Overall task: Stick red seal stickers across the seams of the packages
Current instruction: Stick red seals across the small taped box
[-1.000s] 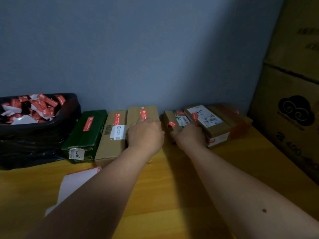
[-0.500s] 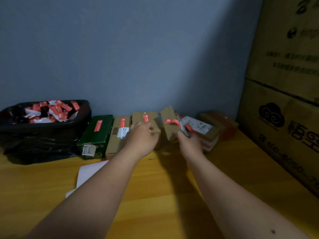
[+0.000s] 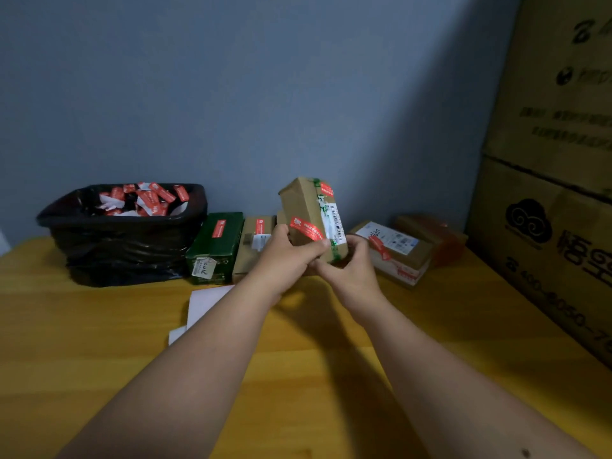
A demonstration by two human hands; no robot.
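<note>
At frame centre we see both hands, left [image 3: 287, 256] and right [image 3: 353, 273], gripping a brown package [image 3: 309, 216] tilted above the table [image 3: 99, 326]; red seal sticker [image 3: 306, 228] on its side. Left: green box [image 3: 218, 241], black bin [image 3: 126, 240].

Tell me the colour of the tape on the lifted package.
Green tape on the brown package, seen in the head view.

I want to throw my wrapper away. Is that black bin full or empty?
Nearly full. The black bin holds a heap of red-and-white sticker scraps reaching about its rim.
</note>
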